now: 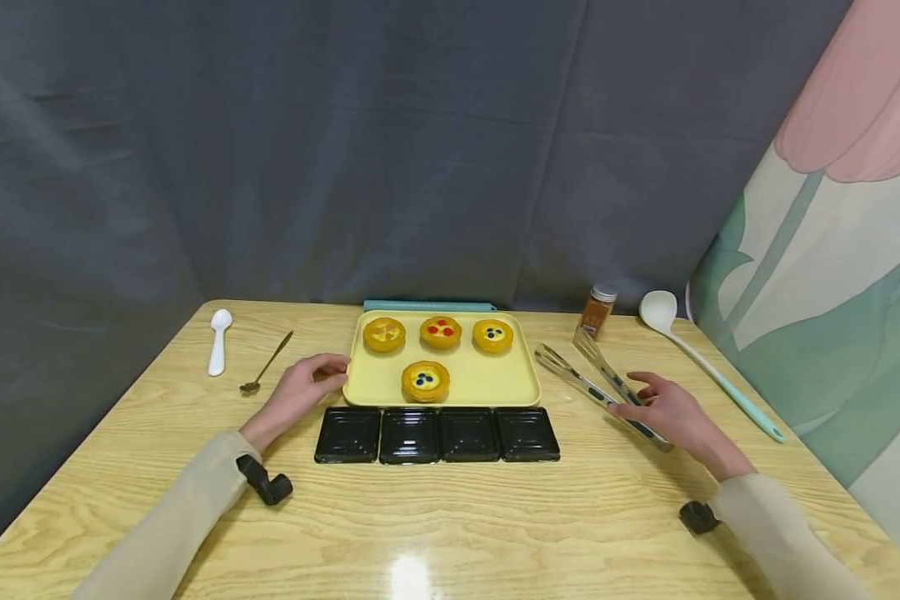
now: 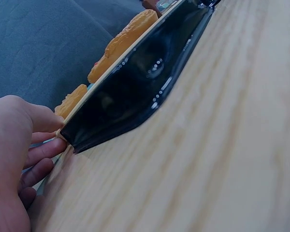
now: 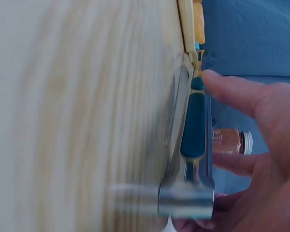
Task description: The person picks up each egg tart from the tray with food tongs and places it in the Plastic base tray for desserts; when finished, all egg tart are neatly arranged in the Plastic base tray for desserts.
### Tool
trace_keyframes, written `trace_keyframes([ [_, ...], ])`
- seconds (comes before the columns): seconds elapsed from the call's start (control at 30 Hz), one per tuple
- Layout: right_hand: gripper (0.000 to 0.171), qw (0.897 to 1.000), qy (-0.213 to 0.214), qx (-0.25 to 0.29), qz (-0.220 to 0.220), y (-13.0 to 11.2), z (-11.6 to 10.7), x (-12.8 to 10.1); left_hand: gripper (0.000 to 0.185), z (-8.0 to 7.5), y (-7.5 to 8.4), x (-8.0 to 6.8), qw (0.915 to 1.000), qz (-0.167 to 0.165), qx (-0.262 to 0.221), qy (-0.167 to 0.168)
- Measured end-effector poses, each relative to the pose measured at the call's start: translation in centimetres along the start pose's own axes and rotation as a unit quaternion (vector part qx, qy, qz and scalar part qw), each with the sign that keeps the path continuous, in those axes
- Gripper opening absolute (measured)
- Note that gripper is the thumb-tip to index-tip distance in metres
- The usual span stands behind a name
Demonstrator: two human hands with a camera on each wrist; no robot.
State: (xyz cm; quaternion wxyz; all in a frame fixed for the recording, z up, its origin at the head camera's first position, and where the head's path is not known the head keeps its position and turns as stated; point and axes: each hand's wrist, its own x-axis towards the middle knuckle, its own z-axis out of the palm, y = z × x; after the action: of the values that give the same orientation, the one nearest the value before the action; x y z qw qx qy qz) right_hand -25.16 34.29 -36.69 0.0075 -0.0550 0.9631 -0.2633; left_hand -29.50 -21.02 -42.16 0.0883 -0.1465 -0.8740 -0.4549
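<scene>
The left hand (image 1: 303,392) pinches the yellow tray (image 1: 487,381) at its left rim. Right of the tray lie the tongs (image 1: 592,390), the right hand (image 1: 673,412) spread around them — firm contact unclear. Lifting them seems the current step; next calls for curling the fingers.

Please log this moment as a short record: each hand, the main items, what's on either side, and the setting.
left hand: pinches the left edge of the yellow tray
right hand: around the tongs, fingers spread; firm grip not evident
tongs: arms apart, right of the tray
tarts: four on the tray, three behind, one in front
black containers: four, in a row before the tray
far left: white spoon, small dark metal utensil
far right: jar, ladle
setting: wood-grain table, dark curtain behind
</scene>
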Motion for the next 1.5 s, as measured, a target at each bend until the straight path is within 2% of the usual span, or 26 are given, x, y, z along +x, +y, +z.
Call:
trace_keyframes([
  [0.27, 0.085, 0.999, 0.017, -0.03, 0.0, -0.7, 0.4, 0.8, 0.035, -0.1, 0.1, 0.1, 1.0, -0.002, -0.005, 0.0],
  [0.77, 0.069, 0.998, 0.055, -0.025, -0.007, -0.7, 1.0, 0.6, 0.034, 0.1, -0.1, 0.0, 1.0, -0.003, 0.003, 0.002],
  [1.0, 0.066, 0.998, 0.06, -0.014, 0.003, -1.0, 0.9, 0.3, 0.035, 0.1, 0.0, 0.0, 1.0, -0.001, 0.0, -0.001],
  [1.33, 0.064, 0.995, 0.093, -0.002, -0.024, -1.9, 1.0, 0.3, 0.035, 0.0, 0.0, -0.1, 1.0, -0.004, 0.0, -0.001],
  [1.5, 0.062, 0.995, 0.101, 0.001, -0.024, -2.7, 0.9, 0.2, 0.036, 0.0, 0.1, 0.0, 1.0, -0.004, 0.005, 0.0],
])
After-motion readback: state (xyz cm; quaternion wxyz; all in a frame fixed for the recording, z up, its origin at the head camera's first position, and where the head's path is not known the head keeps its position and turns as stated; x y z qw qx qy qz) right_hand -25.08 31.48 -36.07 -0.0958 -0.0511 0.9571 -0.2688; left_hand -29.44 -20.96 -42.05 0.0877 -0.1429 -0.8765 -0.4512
